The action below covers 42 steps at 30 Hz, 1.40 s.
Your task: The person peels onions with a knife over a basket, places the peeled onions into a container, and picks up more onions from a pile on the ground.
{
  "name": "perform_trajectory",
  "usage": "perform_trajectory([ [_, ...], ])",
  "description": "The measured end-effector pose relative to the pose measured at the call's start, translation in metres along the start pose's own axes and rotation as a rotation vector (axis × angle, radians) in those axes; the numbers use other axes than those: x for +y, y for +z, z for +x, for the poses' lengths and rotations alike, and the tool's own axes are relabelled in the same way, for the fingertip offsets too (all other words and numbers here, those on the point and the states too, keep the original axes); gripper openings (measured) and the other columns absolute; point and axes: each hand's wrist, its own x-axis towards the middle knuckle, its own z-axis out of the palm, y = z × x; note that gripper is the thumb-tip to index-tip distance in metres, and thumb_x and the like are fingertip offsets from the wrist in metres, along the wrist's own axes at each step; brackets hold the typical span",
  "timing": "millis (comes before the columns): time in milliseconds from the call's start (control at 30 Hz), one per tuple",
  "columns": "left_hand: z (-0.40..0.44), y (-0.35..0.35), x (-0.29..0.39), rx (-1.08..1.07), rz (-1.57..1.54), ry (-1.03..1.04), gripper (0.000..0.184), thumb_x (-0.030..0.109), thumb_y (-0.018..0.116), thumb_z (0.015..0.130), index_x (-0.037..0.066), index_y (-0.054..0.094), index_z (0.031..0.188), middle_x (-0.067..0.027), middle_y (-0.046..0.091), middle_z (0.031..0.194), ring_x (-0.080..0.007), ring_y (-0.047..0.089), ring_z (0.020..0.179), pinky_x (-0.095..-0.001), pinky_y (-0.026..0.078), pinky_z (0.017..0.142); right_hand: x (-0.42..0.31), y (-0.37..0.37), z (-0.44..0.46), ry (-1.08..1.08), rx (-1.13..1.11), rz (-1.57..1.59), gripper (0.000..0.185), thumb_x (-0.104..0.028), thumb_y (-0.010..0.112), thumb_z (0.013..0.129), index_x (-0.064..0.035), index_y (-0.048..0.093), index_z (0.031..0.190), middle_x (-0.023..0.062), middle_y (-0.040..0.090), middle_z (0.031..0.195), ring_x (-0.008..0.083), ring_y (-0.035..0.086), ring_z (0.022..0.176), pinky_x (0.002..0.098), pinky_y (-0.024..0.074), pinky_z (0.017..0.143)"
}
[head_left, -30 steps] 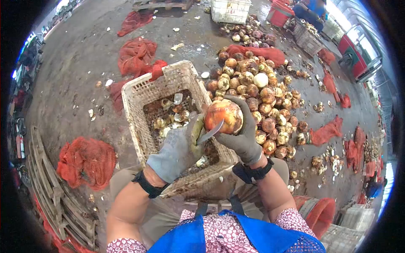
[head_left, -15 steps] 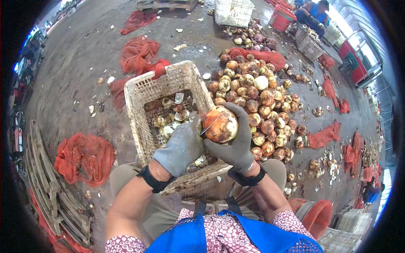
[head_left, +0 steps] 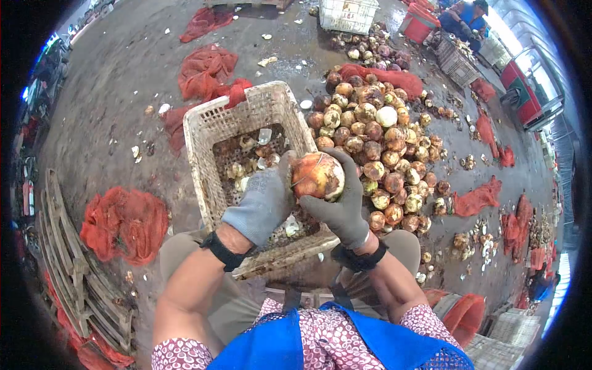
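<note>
A large orange-brown onion-like bulb [head_left: 319, 177] with pale patches is held above the right edge of a dirty white crate [head_left: 197, 166]. Gloved in grey, my right hand [head_left: 345, 206] wraps round the bulb's right side and underside. My left hand [head_left: 266, 200], in a grey-blue glove, is closed at the bulb's left side; the knife's handle is hidden in it and only a thin edge of blade shows against the bulb. Peelings and small pieces [head_left: 237, 171] lie inside the crate.
A large heap of bulbs [head_left: 394, 154] lies right of the crate. Red net bags [head_left: 125, 225] are on the floor, wooden slats [head_left: 71, 265] at the left, and a red tub [head_left: 464, 317] at lower right. A co-worker [head_left: 462, 21] sits at the upper right beside another crate [head_left: 456, 61].
The bulb has turned in my right hand and moved slightly left. The blade, plain to see a second ago, now shows only as a thin edge. The co-worker has come further into view.
</note>
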Motion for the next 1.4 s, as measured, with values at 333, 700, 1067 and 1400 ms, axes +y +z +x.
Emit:
perform_trajectory([
  [333,-0.001,0.026,-0.028,0.032,-0.316,0.084,0.033,0.006,0.052,0.099,0.001,0.056,0.131,-0.0069,0.065,0.123,-0.0177,0.062,0.104,-0.0307,0.053,0.086,-0.028,-0.019,-0.014,0.483,-0.314,0.622,0.093,-0.027,0.09,0.058,-0.0026,0.046,0.137,0.0078,0.061,0.125,0.0201,0.059,0.117,0.0358,0.0501,0.099],
  [700,-0.009,-0.024,0.013,-0.274,-1.71,-0.128,0.051,0.041,0.046,0.103,0.006,0.044,0.14,-0.01,0.061,0.125,-0.0203,0.063,0.108,-0.0344,0.052,0.094,-0.01,-0.016,0.017,-0.237,-0.436,-0.041,0.108,-0.017,0.09,0.055,-0.0013,0.035,0.147,0.0152,0.041,0.149,0.0254,0.043,0.137,0.0415,0.0336,0.113],
  [1067,-0.016,-0.032,0.01,0.347,-0.706,0.223,0.039,0.019,0.065,0.095,0.0,0.056,0.128,-0.0136,0.067,0.109,-0.0178,0.065,0.098,-0.0315,0.052,0.085,-0.002,-0.002,0.004,0.505,-0.193,0.782,0.083,-0.034,0.073,0.08,-0.004,0.035,0.147,0.0106,0.051,0.139,0.0221,0.054,0.124,0.0391,0.0454,0.105],
  [1400,-0.032,-0.034,0.009,0.159,-0.16,0.264,0.03,0.016,0.057,0.097,0.004,0.059,0.124,-0.023,0.067,0.106,-0.0415,0.067,0.093,-0.0449,0.055,0.074,-0.008,-0.028,0.018,0.329,-0.179,0.23,0.077,-0.011,0.082,0.069,-0.0061,0.046,0.136,0.0053,0.058,0.122,0.0147,0.057,0.11,0.0309,0.0475,0.097],
])
